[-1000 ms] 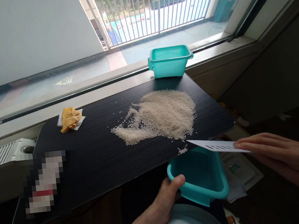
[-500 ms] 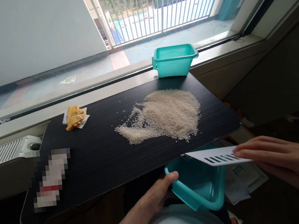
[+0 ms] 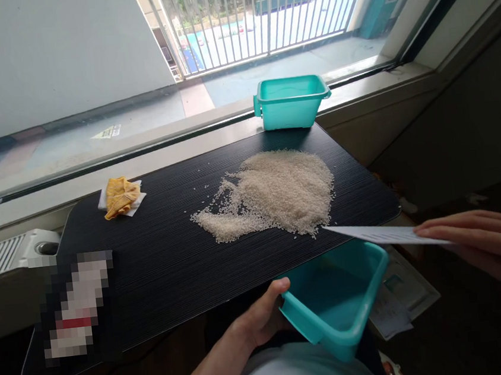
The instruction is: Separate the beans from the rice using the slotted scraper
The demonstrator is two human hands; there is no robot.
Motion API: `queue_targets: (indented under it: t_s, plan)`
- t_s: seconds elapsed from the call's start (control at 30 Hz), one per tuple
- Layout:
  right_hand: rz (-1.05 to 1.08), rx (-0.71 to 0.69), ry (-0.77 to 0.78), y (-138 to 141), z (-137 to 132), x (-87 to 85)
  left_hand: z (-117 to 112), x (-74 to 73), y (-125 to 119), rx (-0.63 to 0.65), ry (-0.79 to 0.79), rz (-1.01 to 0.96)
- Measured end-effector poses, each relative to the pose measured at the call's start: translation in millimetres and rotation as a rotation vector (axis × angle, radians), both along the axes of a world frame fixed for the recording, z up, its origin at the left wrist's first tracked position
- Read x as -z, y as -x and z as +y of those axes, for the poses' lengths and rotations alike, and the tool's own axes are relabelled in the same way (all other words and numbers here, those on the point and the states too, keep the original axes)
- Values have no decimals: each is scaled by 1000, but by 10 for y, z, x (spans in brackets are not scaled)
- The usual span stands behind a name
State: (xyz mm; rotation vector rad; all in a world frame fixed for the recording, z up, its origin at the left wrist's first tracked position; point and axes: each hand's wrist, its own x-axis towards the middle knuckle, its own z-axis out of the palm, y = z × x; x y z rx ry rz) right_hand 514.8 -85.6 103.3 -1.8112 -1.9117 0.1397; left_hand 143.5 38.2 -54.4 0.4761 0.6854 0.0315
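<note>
My left hand (image 3: 264,314) grips the rim of a teal plastic bin (image 3: 311,318) below the table's front edge, thumb on top. Its inside is partly in shadow. In my right hand (image 3: 483,234) is a white slotted spatula (image 3: 381,234), seen almost edge-on. The spatula's pointed tip is at the near right edge of a pile of rice (image 3: 284,190), above the bin's far side; whether it touches the grains I cannot tell. Some rice spreads thinly to the left of the pile on the black tabletop (image 3: 164,262).
A second teal bin (image 3: 291,108) stands at the table's back edge by the window. A yellow cloth (image 3: 120,196) lies on white paper at the left. Nearer me is a blurred-out item (image 3: 79,307). Papers (image 3: 400,297) lie below the table at the right.
My right hand has moved the spatula up and right from over the bin to the rice's edge, turning its blade nearly edge-on. The bin in my left hand has tilted slightly.
</note>
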Motion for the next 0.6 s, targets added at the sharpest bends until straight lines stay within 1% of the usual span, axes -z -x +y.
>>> queue_targets:
  t_s: [0.07, 0.13, 0.2, 0.3, 0.37, 0.5, 0.6]
  plan:
    - [-57, -11, -46, -143, 53, 13, -6, -34, -15, -10, -3, 5]
    - [-73, 7, -60, -198, 102, 16, -13, -66, -30, -14, -15, 16]
    - [-51, 3, -50, -167, 120, 6, -19, -89, -49, -7, -22, 20]
    - [-2, -50, -21, -63, 111, -27, -21, -106, -80, 12, -13, -6]
    - [10, -47, -10, -19, 132, -54, -20, -111, -100, 23, -8, -27]
    - [16, -12, -32, 0, 295, -104, -27, -140, -140, 24, -4, -6]
    - [42, -83, -5, 29, 383, -145, -40, -173, -171, 20, 1, -6]
